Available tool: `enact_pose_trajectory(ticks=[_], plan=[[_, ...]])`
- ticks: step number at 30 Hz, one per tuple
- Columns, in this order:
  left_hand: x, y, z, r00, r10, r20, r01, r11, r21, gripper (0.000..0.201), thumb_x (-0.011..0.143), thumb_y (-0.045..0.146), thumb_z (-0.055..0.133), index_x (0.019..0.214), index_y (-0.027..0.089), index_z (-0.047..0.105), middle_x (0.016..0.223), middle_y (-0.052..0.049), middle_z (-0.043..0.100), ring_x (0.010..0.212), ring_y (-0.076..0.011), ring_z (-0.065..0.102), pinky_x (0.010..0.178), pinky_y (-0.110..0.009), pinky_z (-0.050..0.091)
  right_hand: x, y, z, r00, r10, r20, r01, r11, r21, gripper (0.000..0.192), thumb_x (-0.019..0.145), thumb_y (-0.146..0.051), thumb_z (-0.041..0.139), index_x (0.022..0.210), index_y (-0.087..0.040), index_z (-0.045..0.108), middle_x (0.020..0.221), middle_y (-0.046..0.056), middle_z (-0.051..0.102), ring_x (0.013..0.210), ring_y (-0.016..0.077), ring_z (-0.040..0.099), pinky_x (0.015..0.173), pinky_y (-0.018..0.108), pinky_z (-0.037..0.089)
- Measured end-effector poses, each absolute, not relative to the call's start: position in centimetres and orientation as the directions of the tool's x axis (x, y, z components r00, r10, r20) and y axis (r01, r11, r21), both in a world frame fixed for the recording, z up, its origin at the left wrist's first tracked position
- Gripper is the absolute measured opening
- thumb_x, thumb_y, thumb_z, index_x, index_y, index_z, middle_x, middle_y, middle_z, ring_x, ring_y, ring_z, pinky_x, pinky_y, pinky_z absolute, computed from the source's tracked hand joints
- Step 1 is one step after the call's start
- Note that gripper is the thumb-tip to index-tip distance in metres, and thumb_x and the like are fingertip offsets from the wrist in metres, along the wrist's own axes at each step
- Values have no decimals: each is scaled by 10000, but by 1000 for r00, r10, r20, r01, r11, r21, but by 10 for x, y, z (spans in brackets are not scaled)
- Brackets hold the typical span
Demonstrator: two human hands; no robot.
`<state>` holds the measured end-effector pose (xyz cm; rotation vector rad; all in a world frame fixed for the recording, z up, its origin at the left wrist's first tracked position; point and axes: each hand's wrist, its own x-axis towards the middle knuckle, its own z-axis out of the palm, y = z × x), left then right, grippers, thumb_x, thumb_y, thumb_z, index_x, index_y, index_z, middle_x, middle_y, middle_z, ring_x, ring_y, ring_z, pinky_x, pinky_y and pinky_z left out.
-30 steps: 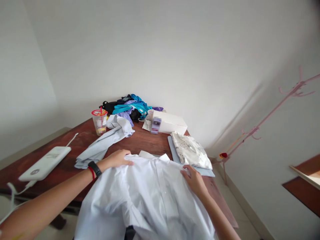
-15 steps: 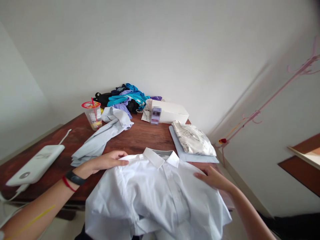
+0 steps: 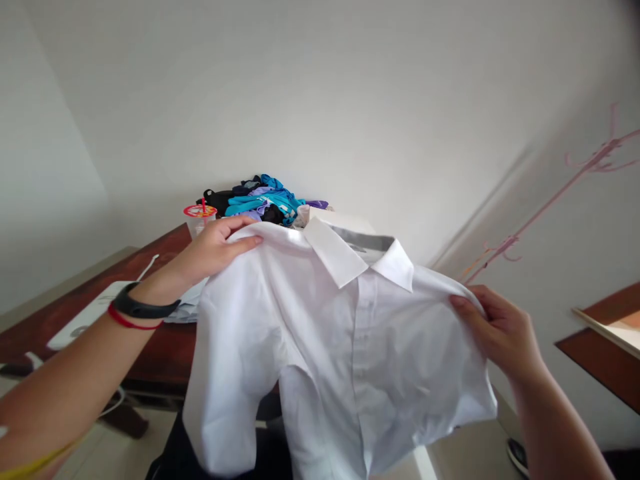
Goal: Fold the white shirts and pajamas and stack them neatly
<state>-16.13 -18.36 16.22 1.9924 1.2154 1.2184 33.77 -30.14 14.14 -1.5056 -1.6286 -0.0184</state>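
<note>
A white collared shirt [image 3: 345,347] hangs in the air in front of me, collar up and buttoned front facing me. My left hand [image 3: 213,250] grips its left shoulder, a black band and red cord on that wrist. My right hand [image 3: 495,327] pinches the right shoulder seam. The shirt's lower part droops below the table edge and hides the folded clothes behind it.
A dark wooden table [image 3: 160,347] lies behind the shirt. On it are a heap of blue, purple and black clothes [image 3: 265,203], a plastic cup with a red lid [image 3: 199,217] and a white flat device [image 3: 95,313]. A pink coat stand [image 3: 560,200] leans at the right wall.
Both hands have lifted the shirt off the table and hold it up by the shoulders; before, it lay flat with the hands resting on it.
</note>
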Motion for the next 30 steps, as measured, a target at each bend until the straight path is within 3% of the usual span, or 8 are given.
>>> enact_pose_trajectory(ticks=[3, 5, 8, 11, 18, 23, 27, 30], plan=[[-154, -145, 152, 300, 844, 444, 608, -528, 593, 465, 885, 535, 644, 1166, 175, 731, 1168, -88, 746, 1084, -304, 680, 971, -384, 509, 330, -276, 133, 31, 857, 514, 842, 255, -476, 357, 939, -535, 605, 960, -196, 714, 790, 24, 697, 732, 198, 627, 647, 274, 478], [-148, -123, 125, 326, 902, 281, 775, -426, 468, 399, 903, 478, 607, 1060, 140, 749, 1075, -128, 757, 1018, -325, 696, 952, -413, 508, 324, -254, 110, -40, 923, 384, 871, 221, -440, 376, 951, -532, 544, 962, -192, 704, 793, 24, 707, 756, 212, 640, 676, 291, 481], [-139, -110, 77, 282, 940, 190, 847, -337, 411, 256, 837, 277, 670, 1024, 123, 752, 1082, -185, 746, 1037, -382, 694, 940, -467, 500, 318, -232, 69, -129, 984, 120, 938, 161, -306, 359, 928, -490, 514, 771, -204, 664, 680, 28, 670, 683, 222, 621, 647, 313, 442], [-127, -111, 48, 266, 950, 161, 880, -308, 363, 312, 813, 194, 672, 1111, 126, 733, 1186, -223, 707, 1110, -413, 670, 959, -505, 487, 312, -221, 46, -180, 981, -72, 952, 156, -262, 235, 872, -413, 590, 820, -213, 702, 829, 67, 752, 793, 263, 679, 703, 330, 456], [-68, -80, 34, 452, 876, 168, 771, -478, 421, 554, 953, 436, 587, 1429, 154, 571, 1463, -211, 589, 1393, -376, 516, 1137, -481, 387, 269, -173, 59, -136, 984, 114, 893, 171, -416, 367, 972, -433, 515, 1168, -201, 721, 1059, 110, 771, 922, 275, 708, 825, 379, 513], [-35, -58, 2, 482, 865, 142, 739, -488, 464, 615, 989, 413, 543, 1533, 144, 444, 1557, -219, 500, 1424, -354, 504, 1128, -454, 413, 236, -122, 35, -80, 997, 5, 819, 68, -569, 512, 930, -425, 639, 1386, -191, 640, 1281, 153, 726, 1084, 303, 707, 944, 409, 522], [-34, -51, -24, 456, 867, 200, 715, -490, 498, 639, 973, 404, 595, 1538, 159, 423, 1542, -204, 519, 1410, -344, 516, 1128, -472, 424, 231, -103, 10, -75, 997, -16, 777, 48, -628, 600, 852, -445, 751, 1390, -197, 651, 1249, 144, 740, 1062, 305, 706, 934, 400, 530], [-42, -45, -35, 393, 879, 272, 637, -473, 609, 640, 904, 402, 704, 1464, 167, 503, 1365, -183, 658, 1273, -341, 618, 1068, -473, 474, 232, -98, -2, -39, 999, -21, 717, 13, -697, 666, 798, -447, 799, 1380, -155, 660, 1049, 128, 775, 854, 270, 710, 759, 359, 552]])
